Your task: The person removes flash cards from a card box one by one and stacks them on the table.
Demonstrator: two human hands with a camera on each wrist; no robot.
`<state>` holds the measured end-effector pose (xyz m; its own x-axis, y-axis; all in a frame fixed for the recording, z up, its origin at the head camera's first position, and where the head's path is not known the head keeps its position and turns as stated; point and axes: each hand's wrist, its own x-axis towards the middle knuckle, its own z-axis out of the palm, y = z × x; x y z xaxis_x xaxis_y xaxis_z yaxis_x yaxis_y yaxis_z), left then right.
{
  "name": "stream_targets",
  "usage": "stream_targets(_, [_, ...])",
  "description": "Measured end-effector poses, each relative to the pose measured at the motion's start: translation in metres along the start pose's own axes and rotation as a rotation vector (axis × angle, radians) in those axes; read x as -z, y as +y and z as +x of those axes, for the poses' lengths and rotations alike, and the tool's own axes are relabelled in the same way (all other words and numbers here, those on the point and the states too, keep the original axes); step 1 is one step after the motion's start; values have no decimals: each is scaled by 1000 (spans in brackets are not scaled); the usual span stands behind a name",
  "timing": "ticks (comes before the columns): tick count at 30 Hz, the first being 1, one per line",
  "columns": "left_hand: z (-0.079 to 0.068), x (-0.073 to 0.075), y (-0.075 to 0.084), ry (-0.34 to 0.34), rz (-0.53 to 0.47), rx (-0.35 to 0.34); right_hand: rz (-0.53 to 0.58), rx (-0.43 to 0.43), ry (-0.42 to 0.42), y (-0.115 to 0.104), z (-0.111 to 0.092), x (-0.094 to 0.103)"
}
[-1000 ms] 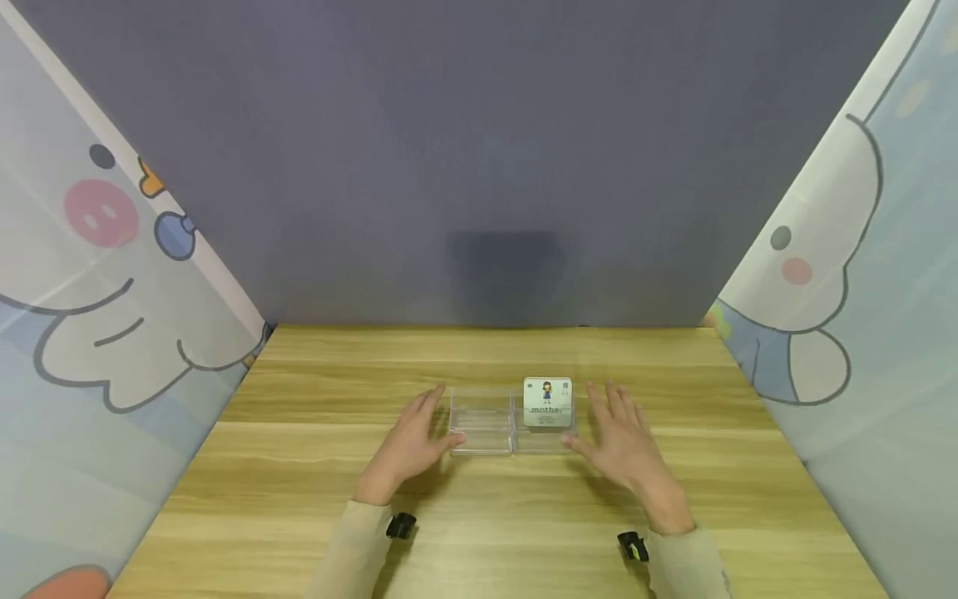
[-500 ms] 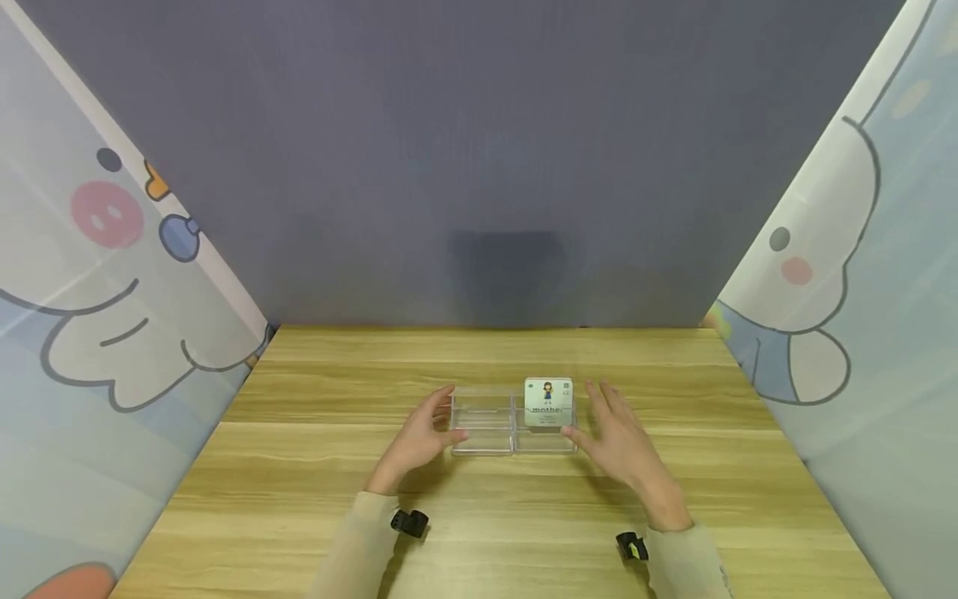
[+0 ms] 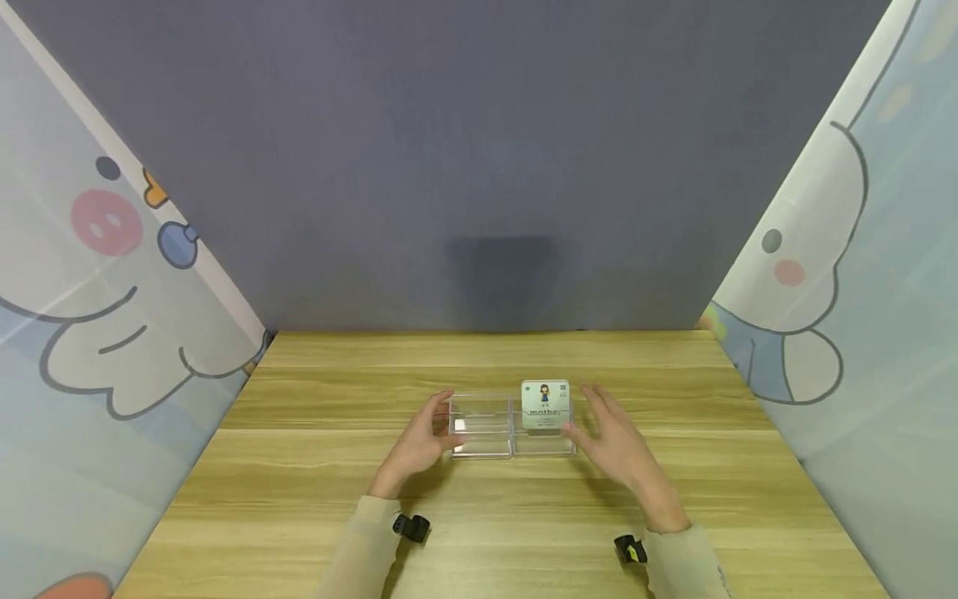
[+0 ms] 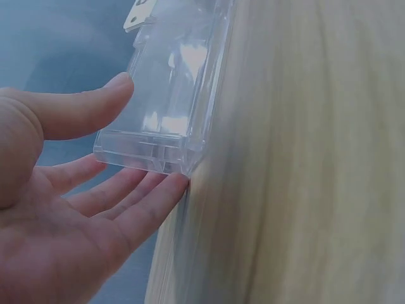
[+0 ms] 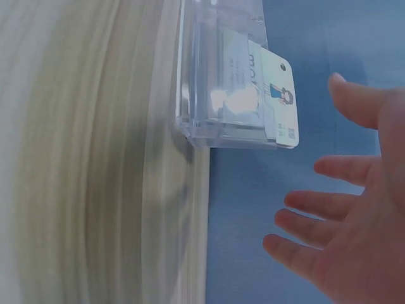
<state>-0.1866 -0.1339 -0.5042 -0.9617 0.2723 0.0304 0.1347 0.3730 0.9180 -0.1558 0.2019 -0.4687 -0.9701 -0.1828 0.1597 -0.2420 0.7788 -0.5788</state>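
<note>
A clear plastic card holder (image 3: 481, 445) with two bays side by side stands on the wooden table. Its right bay holds upright cards, the front card (image 3: 545, 399) bearing a girl's picture and printed lettering. At the holder's left end is my left hand (image 3: 417, 441); in the left wrist view its extended fingertips (image 4: 177, 183) meet the end wall, and the thumb overlaps the front. My right hand (image 3: 619, 445) is spread beside the right end. The right wrist view shows a gap between those fingers (image 5: 294, 250) and the holder, with nothing in the hand.
The wooden table (image 3: 479, 532) runs back to a dark grey panel (image 3: 479, 166). Cartoon-printed curtains flank it, the left curtain (image 3: 67, 358) and the right curtain (image 3: 883, 349). Each sleeve has a small black device at the wrist.
My left hand has moved right, closer in, to the holder's left end. The right hand has hardly moved, and the holder with its cards stays in place. The head view has shifted slightly.
</note>
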Motion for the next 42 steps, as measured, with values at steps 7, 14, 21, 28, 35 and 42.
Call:
stream_targets(7, [0, -2, 0, -8, 14, 6, 37, -1, 37, 1, 5, -2])
stream_targets(14, [1, 2, -1, -13, 29, 3, 72, -7, 84, -3, 16, 3])
stream_targets(21, [1, 2, 3, -16, 27, 13, 96, 10, 109, -4, 29, 7])
stream_targets(28, [0, 2, 4, -12, 27, 18, 93, 57, 136, 0, 41, 8])
stream_targets(35, [0, 2, 4, -11, 35, 21, 99, 54, 131, 0, 49, 5])
stream_targets(42, [0, 1, 3, -19, 32, 13, 96, 49, 98, 0, 56, 2])
